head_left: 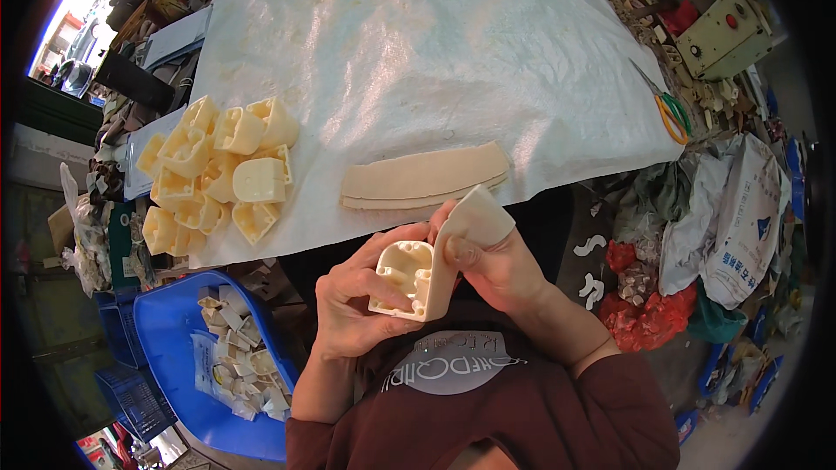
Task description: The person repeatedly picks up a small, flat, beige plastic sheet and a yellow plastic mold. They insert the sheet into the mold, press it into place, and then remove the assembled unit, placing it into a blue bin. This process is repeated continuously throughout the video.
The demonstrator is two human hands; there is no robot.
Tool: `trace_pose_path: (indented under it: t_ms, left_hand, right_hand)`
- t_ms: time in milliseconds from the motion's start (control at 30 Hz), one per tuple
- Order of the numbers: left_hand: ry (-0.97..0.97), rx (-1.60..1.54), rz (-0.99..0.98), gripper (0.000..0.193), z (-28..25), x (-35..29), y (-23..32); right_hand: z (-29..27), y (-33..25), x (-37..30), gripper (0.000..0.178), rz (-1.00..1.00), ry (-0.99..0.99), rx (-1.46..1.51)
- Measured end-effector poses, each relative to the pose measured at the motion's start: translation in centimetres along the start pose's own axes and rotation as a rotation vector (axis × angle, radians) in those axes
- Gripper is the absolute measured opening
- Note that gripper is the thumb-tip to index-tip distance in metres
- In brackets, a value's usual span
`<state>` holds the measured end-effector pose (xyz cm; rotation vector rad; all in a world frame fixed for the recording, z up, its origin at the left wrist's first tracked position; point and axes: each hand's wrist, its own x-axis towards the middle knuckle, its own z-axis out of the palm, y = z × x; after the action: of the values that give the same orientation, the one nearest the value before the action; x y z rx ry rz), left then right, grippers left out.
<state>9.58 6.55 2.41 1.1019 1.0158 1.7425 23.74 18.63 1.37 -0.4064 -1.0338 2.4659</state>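
My left hand [353, 292] is closed round a hollow cream plastic block [405, 283], its open side with small screw posts turned up. A beige strip of leather-like material [479, 218] lies against the block's right wall, and my right hand [501, 265] pinches it between thumb and fingers; its free end curls up and away. Just beyond my hands, a stack of similar curved beige strips [427, 174] rests near the table's front edge. To the left sits a heap of cream plastic blocks [209, 165], lying at various angles.
White sheeting covers the table [392, 52]. Green-and-orange scissors [669, 111] lie at its right edge. Below on the left stands a blue tub [192, 374] holding pale pieces. Plastic sacks [723, 226] and red bags [644, 313] crowd the floor at right.
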Motion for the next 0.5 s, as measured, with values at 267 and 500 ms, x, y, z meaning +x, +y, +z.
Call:
trace_pose_path:
  t_ms: [267, 500]
  left_hand:
    - [-0.005, 0.296, 0.065, 0.027, -0.2, 0.3, -0.9]
    - [0.278, 0.412, -0.033, 0.029, 2.4, 1.0, -0.2]
  right_hand:
    - [-0.4, -0.6, 0.5, 0.028, 0.065, -0.043, -0.073]
    - [-0.1, -1.0, 0.7, 0.028, -0.184, 0.069, -0.265]
